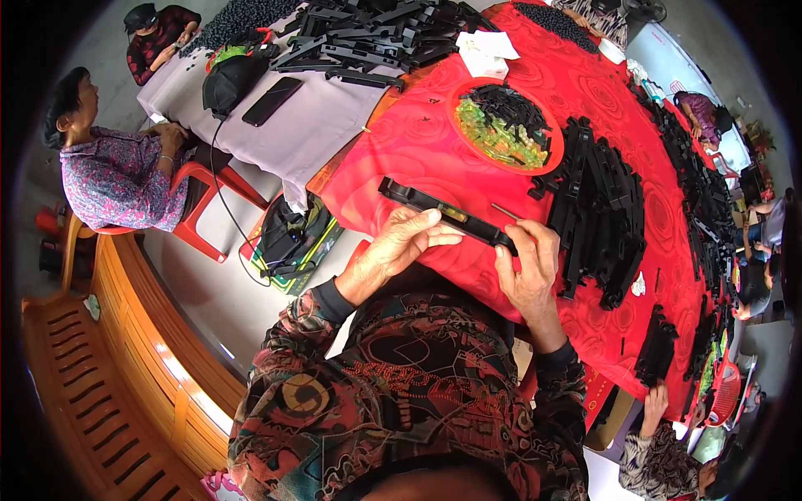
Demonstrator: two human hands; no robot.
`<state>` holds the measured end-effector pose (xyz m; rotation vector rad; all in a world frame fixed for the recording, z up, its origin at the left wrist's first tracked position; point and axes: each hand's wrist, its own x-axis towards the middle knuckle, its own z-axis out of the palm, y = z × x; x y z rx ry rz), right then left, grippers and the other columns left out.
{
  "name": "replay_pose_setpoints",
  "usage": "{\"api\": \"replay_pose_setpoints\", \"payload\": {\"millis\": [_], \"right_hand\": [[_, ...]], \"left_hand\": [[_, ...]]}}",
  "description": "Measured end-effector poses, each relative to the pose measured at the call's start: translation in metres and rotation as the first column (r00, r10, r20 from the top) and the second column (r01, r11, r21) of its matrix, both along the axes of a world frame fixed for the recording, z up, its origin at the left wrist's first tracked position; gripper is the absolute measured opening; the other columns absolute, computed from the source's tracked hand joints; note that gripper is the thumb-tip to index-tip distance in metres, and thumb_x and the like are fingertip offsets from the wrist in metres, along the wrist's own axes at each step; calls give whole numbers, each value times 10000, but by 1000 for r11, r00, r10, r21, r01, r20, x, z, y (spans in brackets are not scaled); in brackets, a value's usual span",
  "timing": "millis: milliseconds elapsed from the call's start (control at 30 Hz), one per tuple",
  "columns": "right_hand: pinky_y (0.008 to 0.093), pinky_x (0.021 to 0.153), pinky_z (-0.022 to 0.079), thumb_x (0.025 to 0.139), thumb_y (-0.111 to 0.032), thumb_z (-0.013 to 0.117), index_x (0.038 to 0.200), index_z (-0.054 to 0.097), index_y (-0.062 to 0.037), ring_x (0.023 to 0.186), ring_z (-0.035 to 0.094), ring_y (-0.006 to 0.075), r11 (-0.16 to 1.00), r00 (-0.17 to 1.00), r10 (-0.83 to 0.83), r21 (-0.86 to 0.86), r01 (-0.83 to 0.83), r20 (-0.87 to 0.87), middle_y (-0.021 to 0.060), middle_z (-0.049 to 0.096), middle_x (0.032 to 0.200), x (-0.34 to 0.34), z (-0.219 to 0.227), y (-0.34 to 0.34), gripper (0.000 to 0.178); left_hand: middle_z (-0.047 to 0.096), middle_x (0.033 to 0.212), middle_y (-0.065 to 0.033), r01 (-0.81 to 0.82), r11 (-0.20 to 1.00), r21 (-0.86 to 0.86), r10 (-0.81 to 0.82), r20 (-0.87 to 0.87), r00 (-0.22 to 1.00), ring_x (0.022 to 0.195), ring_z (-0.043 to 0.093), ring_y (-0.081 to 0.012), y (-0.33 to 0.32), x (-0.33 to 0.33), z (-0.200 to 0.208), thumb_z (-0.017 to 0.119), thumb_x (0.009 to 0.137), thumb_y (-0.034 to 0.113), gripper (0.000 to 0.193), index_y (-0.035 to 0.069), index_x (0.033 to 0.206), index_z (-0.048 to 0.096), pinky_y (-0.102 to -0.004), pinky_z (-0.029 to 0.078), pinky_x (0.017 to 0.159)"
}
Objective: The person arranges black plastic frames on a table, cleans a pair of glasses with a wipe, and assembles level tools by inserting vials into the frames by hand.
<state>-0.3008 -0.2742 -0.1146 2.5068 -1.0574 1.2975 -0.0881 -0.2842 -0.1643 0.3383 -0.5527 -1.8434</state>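
Observation:
Over the near edge of the red tablecloth, I hold a long black plastic spirit level body [479,228] tilted down to the right. A small yellow-green vial [454,214] shows near its middle. My left hand [393,244] grips it from below, the thumb pressed on its near side close to the vial. At the right end, the thumb and fingers of my right hand [532,259] close around the body. A thin dark rod [504,210] appears just beyond the right fingers; whether it touches them I cannot tell.
An orange-rimmed bowl [547,159] holds yellow-green vials and small black parts. Black bodies are heaped to its right [597,217] and on the far grey-covered table [368,37]. A phone [272,101] and black cap [233,83] lie there. Several people sit around the tables.

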Motion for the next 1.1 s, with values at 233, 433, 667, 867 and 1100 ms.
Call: {"api": "replay_pose_setpoints", "payload": {"millis": [233,433,667,867,1100], "right_hand": [[413,755,426,742,-157,665,1060,520,7,885,533,312,948,999,25,319,-9,-48,153,533,982,18,19,1,386],[234,615,446,851,-90,585,1149,446,11,710,532,88,451,951,100,838,-306,293,59,549,880,21,5,2,344],[311,653,486,778,7,594,1182,431,4,796,570,204,732,912,-70,642,-228,404,155,515,986,46,-15,14,436],[395,791,455,761,16,564,1136,500,3,960,521,350,878,980,134,441,-187,148,204,466,1069,40,6,2,380],[416,687,474,780,20,551,1137,461,11,855,567,386,829,982,57,540,-147,179,218,516,979,42,-10,3,368]], "left_hand": [[635,960,-167,56,997,-54,-53,54,997,906,631,-277,2,0,-19,584,876,150,194,-38,913,616,-444,514,834],[636,920,-112,62,995,74,-69,101,992,827,626,-212,2,-2,8,587,881,214,224,-5,924,614,-401,513,816],[606,982,-45,-14,999,29,10,115,993,881,587,-137,10,-11,-3,611,862,162,202,39,1006,538,-298,472,789],[572,932,-1,67,998,-20,-53,391,919,838,546,-95,16,-11,8,636,838,165,269,41,1052,528,-255,465,739],[554,1019,-18,115,991,68,-131,314,940,901,552,-110,18,-16,-4,613,856,199,343,84,1148,474,-267,480,771]]}}
